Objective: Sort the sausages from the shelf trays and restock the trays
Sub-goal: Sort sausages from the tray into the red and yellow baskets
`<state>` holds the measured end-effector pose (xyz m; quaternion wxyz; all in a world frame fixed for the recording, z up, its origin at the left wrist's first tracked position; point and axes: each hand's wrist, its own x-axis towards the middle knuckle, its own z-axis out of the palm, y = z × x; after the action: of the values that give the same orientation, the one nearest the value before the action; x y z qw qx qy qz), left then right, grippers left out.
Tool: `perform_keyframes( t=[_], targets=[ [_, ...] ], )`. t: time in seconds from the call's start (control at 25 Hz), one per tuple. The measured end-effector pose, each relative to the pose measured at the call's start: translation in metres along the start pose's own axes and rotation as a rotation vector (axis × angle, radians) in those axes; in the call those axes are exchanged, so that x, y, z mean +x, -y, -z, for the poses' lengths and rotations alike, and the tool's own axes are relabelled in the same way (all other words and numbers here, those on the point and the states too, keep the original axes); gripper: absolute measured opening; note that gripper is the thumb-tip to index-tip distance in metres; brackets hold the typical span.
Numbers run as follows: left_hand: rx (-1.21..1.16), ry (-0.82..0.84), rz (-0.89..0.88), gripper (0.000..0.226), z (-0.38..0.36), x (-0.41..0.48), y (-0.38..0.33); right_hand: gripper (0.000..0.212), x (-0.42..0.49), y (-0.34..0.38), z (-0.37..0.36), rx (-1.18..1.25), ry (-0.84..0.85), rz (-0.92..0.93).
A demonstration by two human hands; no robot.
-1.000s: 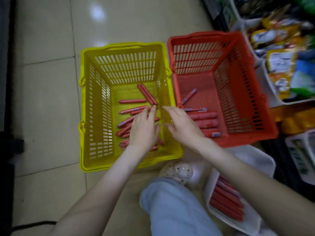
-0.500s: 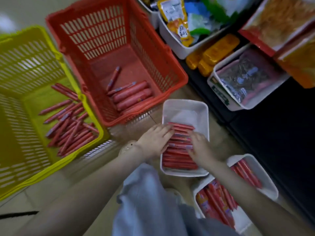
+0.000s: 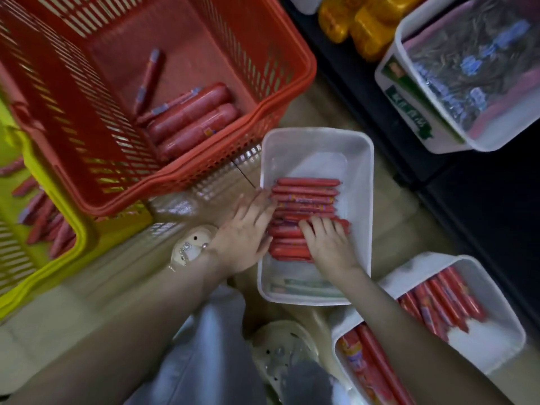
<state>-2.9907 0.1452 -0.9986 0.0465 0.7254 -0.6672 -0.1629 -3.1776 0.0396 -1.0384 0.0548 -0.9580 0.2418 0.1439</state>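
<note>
Down on the pale tiled floor [image 3: 111,279], sausages [image 3: 306,197] lie in a white tray [image 3: 362,182]; my left hand [image 3: 242,232] presses straight fingers against their left ends, my right hand [image 3: 330,244] rests spread fingers on top, beside dark shelving [image 3: 482,217].

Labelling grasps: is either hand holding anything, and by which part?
Nothing gripped. Left hand presses straight fingers against the ends of the sausages; right hand rests flat on top of them.
</note>
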Motion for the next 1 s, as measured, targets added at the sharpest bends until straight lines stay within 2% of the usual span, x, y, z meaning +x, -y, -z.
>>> perform_keyframes(
  t=[0.04,0.12,0.2,0.24,0.32,0.36,0.44,0.56,0.64,0.72,0.8,1.0],
  targets=[
    [-0.057,-0.019,0.022,0.061,0.003,0.002,-0.001,0.066,0.007,0.0,0.005,0.01,0.008,-0.051],
    [-0.225,-0.038,0.132,0.057,0.015,0.008,-0.004,0.058,0.017,-0.003,0.014,0.206,0.117,-0.209],
    [-0.364,-0.074,0.347,0.05,0.033,0.014,-0.011,0.044,0.021,-0.008,0.036,0.623,0.189,-0.472],
    [-0.459,-0.071,0.479,0.043,0.048,0.017,-0.018,0.036,0.019,-0.009,0.053,0.84,0.16,-0.607],
    [-0.818,0.052,0.714,0.033,0.09,0.022,-0.032,0.016,0.008,-0.009,0.097,1.223,0.078,-0.756],
    [-1.075,0.168,0.755,0.029,0.112,0.024,-0.04,0.013,0.001,-0.009,0.124,1.406,0.056,-0.774],
    [-1.48,0.38,0.709,0.031,0.155,0.025,-0.056,0.015,-0.015,-0.005,0.18,1.8,0.039,-0.72],
    [-1.695,0.417,0.503,0.047,0.223,0.014,-0.083,0.031,-0.041,0.004,0.267,2.119,-0.039,-0.513],
    [-1.743,0.329,0.371,0.056,0.269,-0.003,-0.103,0.031,-0.061,0.013,0.32,2.184,-0.083,-0.437],
    [-1.732,0.225,0.246,0.056,0.311,-0.029,-0.122,0.019,-0.086,0.029,0.37,2.18,-0.121,-0.365],
    [-1.736,0.139,0.134,0.057,0.337,-0.058,-0.136,0.017,-0.109,0.047,0.403,2.16,-0.181,-0.302],
    [-1.671,-0.092,0.061,0.056,0.379,-0.14,-0.155,0.025,-0.158,0.108,0.449,2.137,-0.208,-0.182]
  ],
)
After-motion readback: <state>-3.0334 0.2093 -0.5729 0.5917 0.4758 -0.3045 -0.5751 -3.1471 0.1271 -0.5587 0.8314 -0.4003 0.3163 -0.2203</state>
